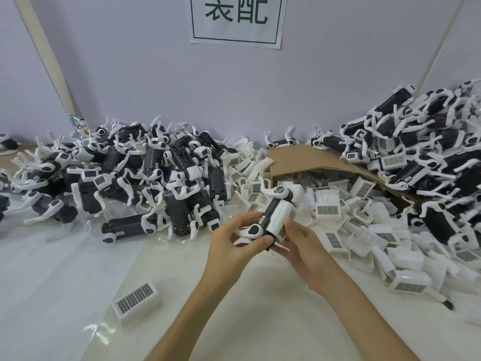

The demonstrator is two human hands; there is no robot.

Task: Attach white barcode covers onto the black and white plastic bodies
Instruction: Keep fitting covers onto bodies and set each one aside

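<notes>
Over cluttered table, both hands grip body with cover.

The left forearm and right forearm, both bare, rise from the near edge and converge toward the middle. The left hand curls round the near end of a body, with its thumb laid across it. The right hand grips the body's right side, thumb pressed along it and fingers tucked underneath.
</notes>
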